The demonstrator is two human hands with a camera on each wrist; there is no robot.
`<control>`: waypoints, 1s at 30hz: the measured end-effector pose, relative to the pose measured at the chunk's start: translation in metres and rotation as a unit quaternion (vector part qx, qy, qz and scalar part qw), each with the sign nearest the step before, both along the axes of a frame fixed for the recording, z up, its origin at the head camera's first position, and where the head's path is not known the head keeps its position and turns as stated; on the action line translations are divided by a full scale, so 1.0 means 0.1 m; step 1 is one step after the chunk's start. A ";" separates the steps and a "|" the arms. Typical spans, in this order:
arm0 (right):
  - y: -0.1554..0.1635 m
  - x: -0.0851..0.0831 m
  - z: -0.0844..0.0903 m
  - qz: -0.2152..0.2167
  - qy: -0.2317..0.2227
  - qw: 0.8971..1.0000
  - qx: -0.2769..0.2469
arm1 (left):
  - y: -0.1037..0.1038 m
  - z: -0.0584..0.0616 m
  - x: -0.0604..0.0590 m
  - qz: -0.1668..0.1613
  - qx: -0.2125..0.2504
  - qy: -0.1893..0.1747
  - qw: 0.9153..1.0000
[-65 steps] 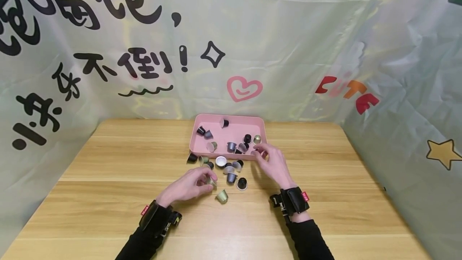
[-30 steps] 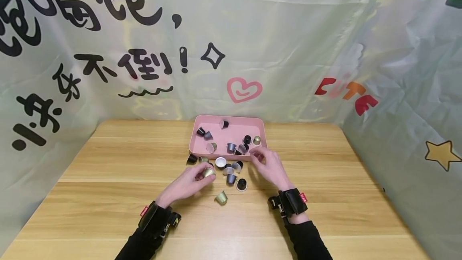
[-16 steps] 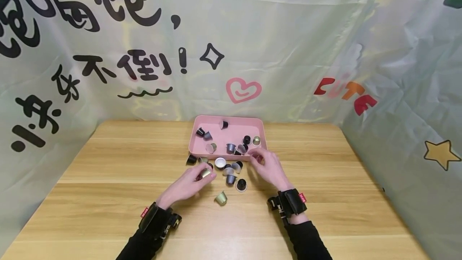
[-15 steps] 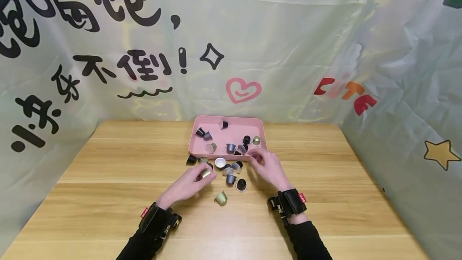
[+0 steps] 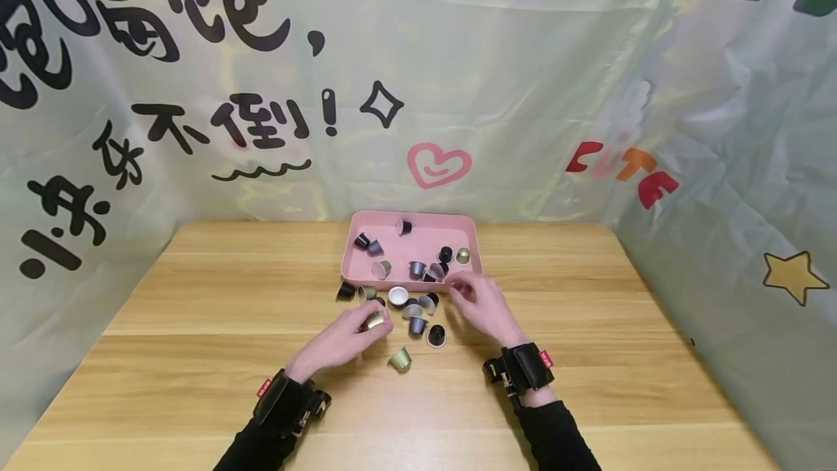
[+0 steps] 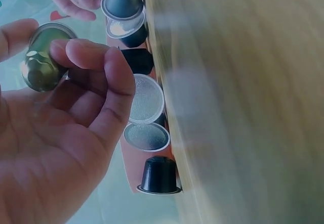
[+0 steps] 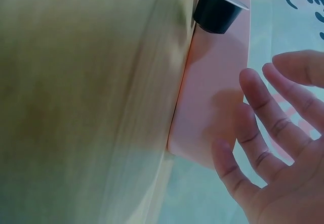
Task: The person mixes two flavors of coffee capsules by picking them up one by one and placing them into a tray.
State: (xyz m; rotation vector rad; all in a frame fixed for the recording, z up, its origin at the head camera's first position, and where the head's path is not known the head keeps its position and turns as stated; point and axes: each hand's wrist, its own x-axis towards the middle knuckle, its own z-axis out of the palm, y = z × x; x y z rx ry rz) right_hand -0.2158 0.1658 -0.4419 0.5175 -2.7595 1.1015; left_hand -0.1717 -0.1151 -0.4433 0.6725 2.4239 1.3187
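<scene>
**Gold capsule pinched in the left hand, tray just beyond**

Gold capsule [image 5: 374, 320] sits between the thumb and curled fingers of the left hand [image 5: 340, 342], lifted just above the table [image 5: 196, 355] at the near edge of a loose cluster of capsules [image 5: 408, 305]. The right hand [image 5: 480, 306] lies well to the capsule's right, beyond the cluster, at the near right corner of the pink tray [image 5: 412, 227]. A pale green capsule [image 5: 400, 360] lies on its side just near of the left hand's fingertips.

The head view shows the whole layout: tray at the table's far middle with several dark and silver capsules in it, more spilled in front of it, both hands flanking the spill.

The left wrist view shows the grip closely: the gold capsule [image 6: 43, 57] is held by its sides, rim toward the camera's top, with a white-lidded capsule [image 6: 146, 98] and a black capsule [image 6: 159, 176] beyond the fingers.

The right wrist view shows what the head view leaves unclear: the right hand [image 7: 276, 148] has its fingers spread and relaxed, holding nothing, hovering beside the tray's wall [image 7: 212, 113], with one black capsule [image 7: 216, 9] by the tray's edge.
</scene>
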 end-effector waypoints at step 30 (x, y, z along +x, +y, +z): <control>0.02 0.07 -0.05 0.008 0.012 1.000 -0.005 | 0.02 -0.03 0.06 0.047 -0.036 0.007 0.998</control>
